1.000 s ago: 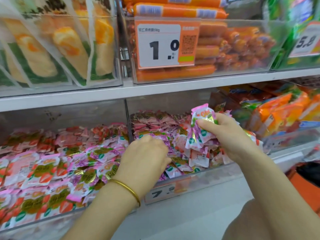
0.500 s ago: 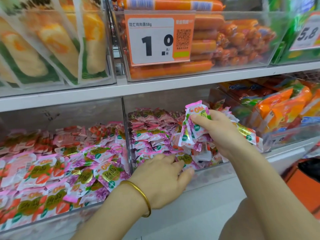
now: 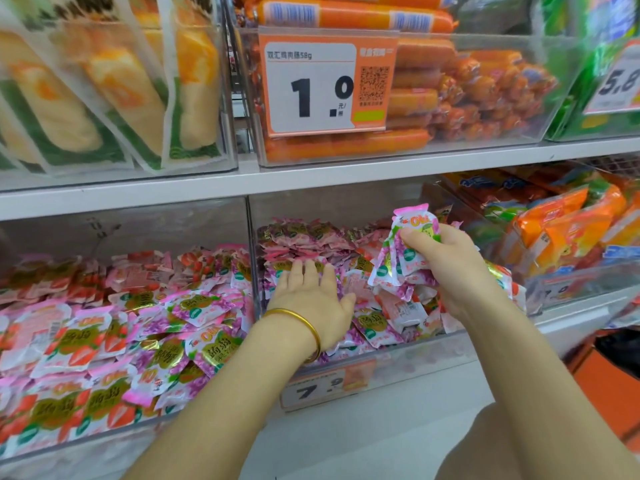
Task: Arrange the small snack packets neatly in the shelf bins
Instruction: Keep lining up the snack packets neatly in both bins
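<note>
- Shop shelving, lower tier: a white shelf board (image 3: pixel 311 178) roofs the clear middle bin (image 3: pixel 415 356), leaving low headroom above the grip.
- Right hand (image 3: pixel 453 271) clutches a bunch of packets (image 3: pixel 398 258), with the thumb clamped across the topmost. They are pink-and-white sachets with purple print and an orange logo, held raised over the bin's right half.
- Left hand (image 3: pixel 311 296), left of and below the grip, lies flat with fingers straight on the binned packets (image 3: pixel 304 237).
- Clear divider (image 3: pixel 252 265) bounds the bin further left of the grip; the bin's front wall runs below it.
- Packets beneath the right wrist are hidden, and the small print is unreadable.
</note>
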A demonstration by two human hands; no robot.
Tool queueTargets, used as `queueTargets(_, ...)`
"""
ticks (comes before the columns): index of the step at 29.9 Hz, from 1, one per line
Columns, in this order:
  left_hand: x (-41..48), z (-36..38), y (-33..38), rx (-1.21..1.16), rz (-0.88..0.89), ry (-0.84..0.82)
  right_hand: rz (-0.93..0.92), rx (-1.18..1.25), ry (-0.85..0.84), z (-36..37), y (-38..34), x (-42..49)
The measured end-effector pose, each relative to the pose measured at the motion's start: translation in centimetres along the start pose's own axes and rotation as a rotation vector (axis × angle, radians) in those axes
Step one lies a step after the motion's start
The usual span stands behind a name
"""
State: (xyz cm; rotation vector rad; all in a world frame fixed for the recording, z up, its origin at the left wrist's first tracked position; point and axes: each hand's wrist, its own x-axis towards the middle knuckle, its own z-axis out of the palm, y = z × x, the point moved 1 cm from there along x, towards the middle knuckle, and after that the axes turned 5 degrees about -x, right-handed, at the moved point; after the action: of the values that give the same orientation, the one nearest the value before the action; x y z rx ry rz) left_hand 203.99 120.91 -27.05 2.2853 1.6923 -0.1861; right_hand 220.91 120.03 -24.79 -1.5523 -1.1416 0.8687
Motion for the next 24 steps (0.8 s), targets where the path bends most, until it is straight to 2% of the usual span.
queueTargets(3,0.3,0.4,0.5,-0.007,0.025,-0.085,0.036,-0.007,-0.012,-0.7,0.5,0.4)
queueTargets(6,0.4,0.0,0.7,0.008,0.031,-0.088,0.065,-0.024,-0.027,-1.1,0.8,0.8)
queueTargets(8,0.4,-0.6,0.7,0.013,0.037,-0.041,0.076,-0.026,-0.050,-0.9,0.5,1.0)
queueTargets(11,0.6,-1.4,0.5,0.066,0.075,0.116,-0.006,-0.065,-0.069,0.2,-0.6,3.0)
queueTargets(14,1.2,-1.7,0.3,0.024,0.074,0.242,-0.027,-0.273,-0.016,2.3,-2.3,7.1)
queueTargets(18,2.4,-1.8,0.4,0.023,0.042,0.266,-0.018,-0.449,-0.102,4.6,-3.3,10.7)
queueTargets(24,4.9,-2.5,1.5,0.035,0.027,0.322,-0.004,-0.477,0.018,3.2,-2.0,12.2)
